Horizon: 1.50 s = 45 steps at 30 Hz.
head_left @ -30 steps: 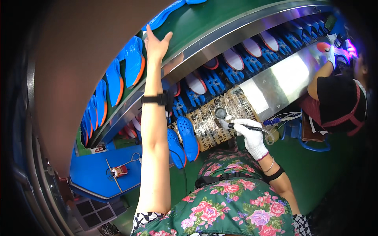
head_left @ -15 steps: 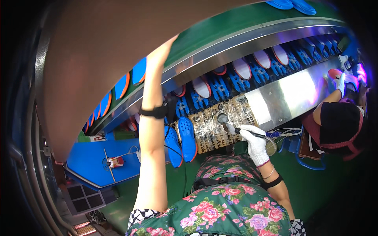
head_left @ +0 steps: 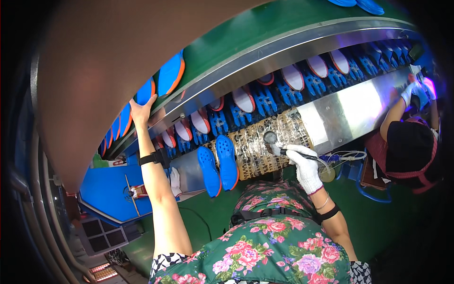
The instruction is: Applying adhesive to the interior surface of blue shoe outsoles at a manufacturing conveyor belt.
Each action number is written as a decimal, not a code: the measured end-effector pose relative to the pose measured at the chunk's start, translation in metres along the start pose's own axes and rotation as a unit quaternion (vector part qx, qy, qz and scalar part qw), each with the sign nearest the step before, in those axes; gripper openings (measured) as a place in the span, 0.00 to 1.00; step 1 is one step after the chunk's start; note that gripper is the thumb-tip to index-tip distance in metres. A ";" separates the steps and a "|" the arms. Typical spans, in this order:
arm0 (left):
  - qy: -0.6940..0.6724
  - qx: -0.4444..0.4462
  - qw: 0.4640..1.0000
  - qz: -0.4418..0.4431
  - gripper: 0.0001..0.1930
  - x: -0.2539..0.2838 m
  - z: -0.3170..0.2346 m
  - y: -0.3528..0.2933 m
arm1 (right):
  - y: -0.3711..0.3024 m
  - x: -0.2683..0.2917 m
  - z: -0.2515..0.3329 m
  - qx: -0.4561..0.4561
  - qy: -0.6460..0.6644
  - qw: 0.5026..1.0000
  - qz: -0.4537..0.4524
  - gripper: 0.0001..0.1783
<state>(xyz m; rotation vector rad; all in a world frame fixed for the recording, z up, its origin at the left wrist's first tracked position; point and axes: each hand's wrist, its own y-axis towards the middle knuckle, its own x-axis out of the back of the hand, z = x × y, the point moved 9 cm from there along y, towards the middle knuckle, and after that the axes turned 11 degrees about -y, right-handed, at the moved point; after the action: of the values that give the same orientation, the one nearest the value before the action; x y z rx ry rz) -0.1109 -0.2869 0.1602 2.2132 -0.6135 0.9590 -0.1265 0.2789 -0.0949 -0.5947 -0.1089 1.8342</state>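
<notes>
My bare left hand (head_left: 141, 112) is at the upper belt, with thumb and fingers around the near end of a blue shoe sole (head_left: 144, 93) with an orange edge. A white knitted glove covers my right hand (head_left: 305, 165), which is closed on a dark-handled brush (head_left: 289, 152). The brush's pale tip is beside a small round cup (head_left: 270, 137) on the taped cardboard surface (head_left: 255, 158). Left of that cup lie two blue soles with orange rims, one (head_left: 227, 162) partly on the cardboard and the other (head_left: 208, 171) beside it.
A green conveyor belt (head_left: 227, 52) carries more blue soles along a metal rail. Below it, a row of blue racks (head_left: 288, 92) holds red-rimmed, pale-faced shoe parts (head_left: 293, 78). At right, a co-worker (head_left: 406, 146) handles a part under purple light. A blue table (head_left: 111, 194) stands at left.
My left hand has moved left and down along the upper belt to a blue sole, uncovering more of the rack. My right hand stays near the cup with the brush.
</notes>
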 end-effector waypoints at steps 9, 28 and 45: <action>0.099 0.066 0.991 -0.069 0.61 0.018 0.000 -0.003 | -0.003 0.000 -0.003 -0.003 0.002 1.000 -0.006 0.13; 0.170 -0.230 0.934 0.215 0.43 -0.200 -0.264 0.106 | 0.000 0.022 0.014 0.015 0.039 0.999 -0.016 0.11; -0.345 -0.194 0.913 0.096 0.12 -0.091 -0.242 -0.115 | 0.007 0.043 0.031 0.040 0.091 0.995 -0.026 0.12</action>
<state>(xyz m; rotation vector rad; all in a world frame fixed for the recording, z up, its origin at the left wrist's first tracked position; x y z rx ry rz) -0.2079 -0.0215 0.1760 2.1087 -1.2382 0.0733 -0.1559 0.3225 -0.0855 -0.6937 0.0703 1.7167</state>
